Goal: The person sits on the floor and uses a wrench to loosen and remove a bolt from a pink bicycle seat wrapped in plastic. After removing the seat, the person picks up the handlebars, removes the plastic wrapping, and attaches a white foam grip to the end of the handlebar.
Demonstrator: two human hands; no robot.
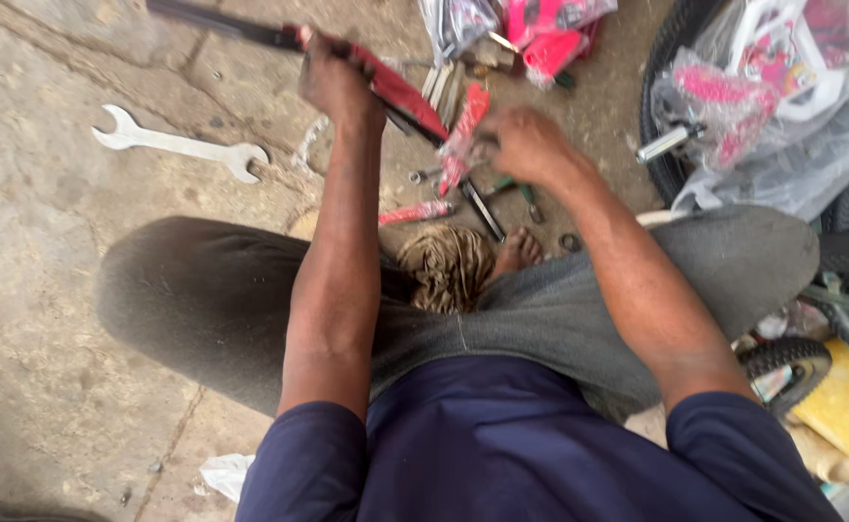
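Over the concrete floor [47, 319], the left hand [333, 77] clenched the red frame bar [400, 92] while the right hand [531, 145] closed around a wrapped red part [463, 135], and that bar, held only at one point, looked liable to swing into the loose tools [444, 92].

Soft even daylight, hands motion-blurred

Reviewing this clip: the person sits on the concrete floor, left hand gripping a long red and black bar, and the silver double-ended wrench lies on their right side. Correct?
Not quite. In the head view the silver wrench lies on the concrete floor on the person's left side, apart from both hands. The rest holds: the left hand grips the long red and black bar.
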